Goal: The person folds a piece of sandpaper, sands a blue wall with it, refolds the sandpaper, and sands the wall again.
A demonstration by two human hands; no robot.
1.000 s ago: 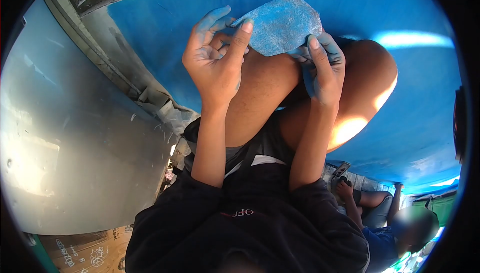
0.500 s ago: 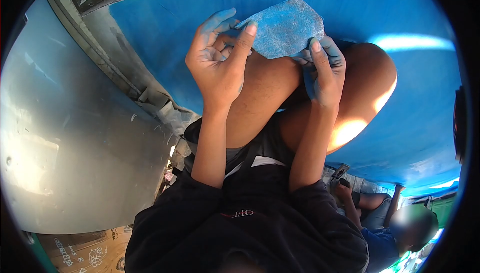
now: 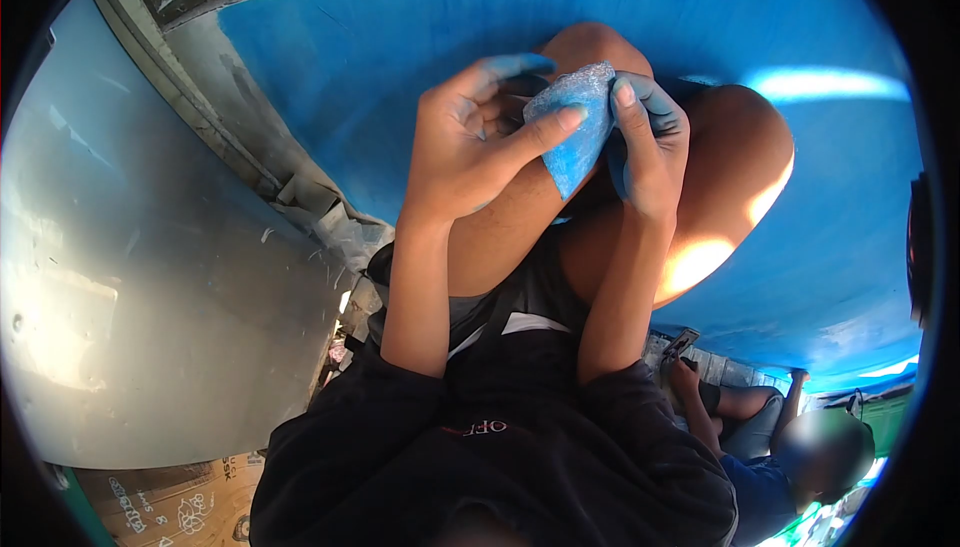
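Note:
Between my two hands is a piece of sandpaper (image 3: 575,152), coated in blue dust and turned so it looks narrow, with a pointed lower end. My left hand (image 3: 490,132) has its thumb pressed on the sheet's face; the other fingers curl behind, partly hidden. At the upper right edge, my right hand (image 3: 648,137) pinches it between thumb and fingers. Blue powder stains the fingers of both hands. The sheet is held above my bent knees (image 3: 600,47).
A large blue-painted surface (image 3: 400,7) spreads ahead and to the right. On the left stands a smooth grey metal panel (image 3: 170,277). Cardboard (image 3: 170,507) lies at lower left. Another person (image 3: 750,467) sits at lower right, one arm reaching to the blue surface.
The sandpaper has gone from spread out flat to turned and narrow, its point now downward. My left hand has moved right, closer to my right hand, which stays nearly in place.

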